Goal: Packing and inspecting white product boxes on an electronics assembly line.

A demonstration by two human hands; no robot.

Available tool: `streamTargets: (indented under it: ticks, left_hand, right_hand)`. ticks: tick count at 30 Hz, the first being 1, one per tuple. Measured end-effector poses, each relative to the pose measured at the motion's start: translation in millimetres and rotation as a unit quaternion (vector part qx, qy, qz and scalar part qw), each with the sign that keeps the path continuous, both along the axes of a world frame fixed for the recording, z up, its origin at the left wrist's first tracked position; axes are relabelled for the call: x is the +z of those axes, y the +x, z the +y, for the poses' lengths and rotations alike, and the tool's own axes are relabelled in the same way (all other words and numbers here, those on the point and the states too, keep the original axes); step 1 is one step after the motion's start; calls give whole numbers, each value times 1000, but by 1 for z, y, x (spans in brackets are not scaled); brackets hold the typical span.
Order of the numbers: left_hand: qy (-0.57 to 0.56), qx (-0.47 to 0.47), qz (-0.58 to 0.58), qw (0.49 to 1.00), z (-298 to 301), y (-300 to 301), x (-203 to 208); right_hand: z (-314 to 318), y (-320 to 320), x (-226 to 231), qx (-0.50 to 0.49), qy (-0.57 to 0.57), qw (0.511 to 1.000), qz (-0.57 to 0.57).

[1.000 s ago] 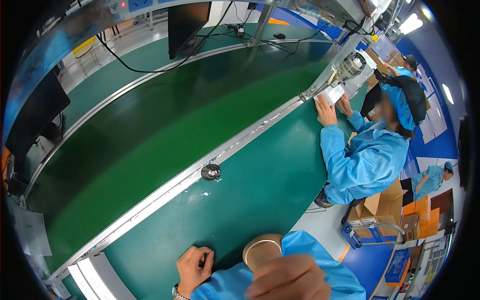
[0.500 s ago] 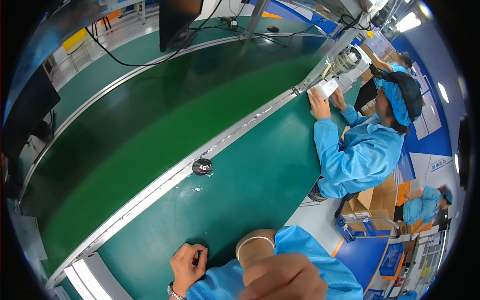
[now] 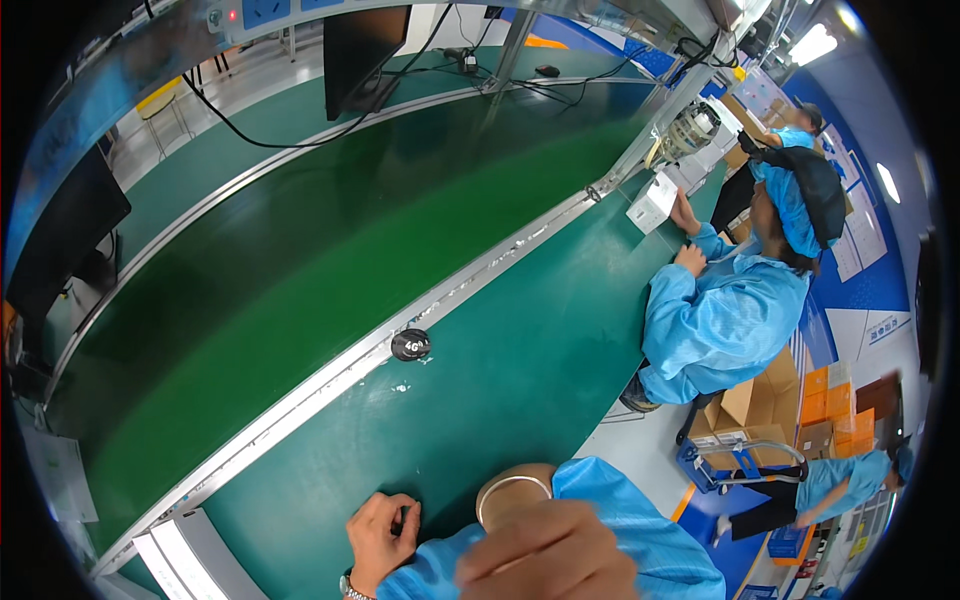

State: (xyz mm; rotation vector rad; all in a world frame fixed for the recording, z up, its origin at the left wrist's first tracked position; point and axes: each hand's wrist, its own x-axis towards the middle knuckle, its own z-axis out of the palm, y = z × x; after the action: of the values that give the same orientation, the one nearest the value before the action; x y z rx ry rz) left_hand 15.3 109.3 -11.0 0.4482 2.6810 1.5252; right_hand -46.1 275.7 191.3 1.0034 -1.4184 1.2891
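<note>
Curled right hand (image 3: pixel 548 556), now farther left

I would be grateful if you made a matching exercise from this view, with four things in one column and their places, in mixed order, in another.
Things
1. Left hand
2. Right hand
3. Black disc
4. White box

Places
A. At the edge of the metal rail
B. On the green tabletop, in front of the nearest co-worker
C. Closest to the camera, at the lower edge of the picture
D. Left of centre, low in the view, with a watch at its wrist

Pairs: 1-D, 2-C, 3-A, 4-B
</note>
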Motion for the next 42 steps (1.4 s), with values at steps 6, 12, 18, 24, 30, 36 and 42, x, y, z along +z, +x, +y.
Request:
streamTargets:
  ticks: [6,12,18,24,30,36,42]
  left_hand:
    - [15,-11,16,1000,1,-1,0]
    - [-6,3,43,999,-2,-3,2]
    - [11,-5,34,999,-2,1,-3]
    - [8,6,14,1000,5,-2,12]
    - [100,31,-40,994,-9,-3,-8]
    - [46,106,30,993,-60,-21,22]
    - [89,29,-44,995,-98,-22,21]
  right_hand:
    - [-2,1,12,6,18,1000,-8]
    - [30,-49,-18,-359,62,916,-170]
    - [185,-109,-109,-679,92,494,-535]
    - [262,-89,-151,-651,-9,438,-620]
    - [224,-41,-142,-431,25,736,-521]
    - [92,-15,-101,19,309,823,-477]
    - [28,-28,-107,181,463,771,-398]
